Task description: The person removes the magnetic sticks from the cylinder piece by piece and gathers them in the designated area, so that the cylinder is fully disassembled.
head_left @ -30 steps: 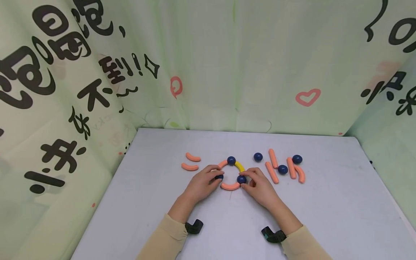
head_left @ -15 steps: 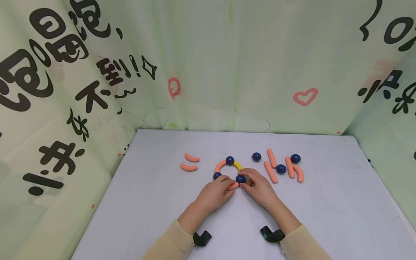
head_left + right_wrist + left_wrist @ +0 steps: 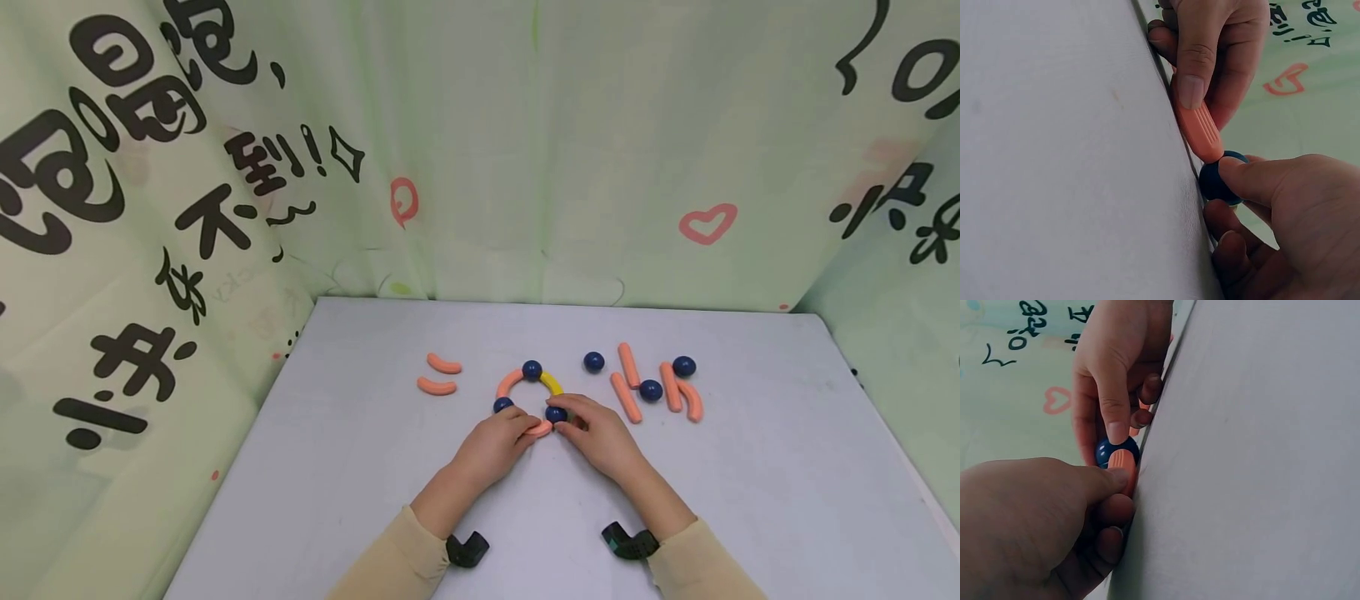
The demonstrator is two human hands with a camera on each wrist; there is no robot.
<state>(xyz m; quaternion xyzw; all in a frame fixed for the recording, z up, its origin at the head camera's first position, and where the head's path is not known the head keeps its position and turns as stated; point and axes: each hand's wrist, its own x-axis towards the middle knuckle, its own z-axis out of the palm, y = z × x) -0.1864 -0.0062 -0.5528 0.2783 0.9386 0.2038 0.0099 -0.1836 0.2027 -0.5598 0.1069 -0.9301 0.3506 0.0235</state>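
A ring of pieces lies mid-table: blue balls joined by curved rods. My left hand pinches the salmon curved rod at the ring's near side between thumb and fingers. My right hand grips the blue ball at the ring's right, thumb on its near side. In the right wrist view the rod's end meets this ball. A yellow curved rod runs from there to the top blue ball. Another salmon curved rod leads down to the left blue ball, partly behind my left fingers.
Two salmon curved rods lie left of the ring. To the right are a loose blue ball, straight salmon rods, and a cluster with a curved salmon rod and more blue balls. A printed curtain hangs behind the table.
My left hand has moved right and nearer, from the left blue ball to the near salmon rod, and now pinches it. My right hand stays at the right blue ball.
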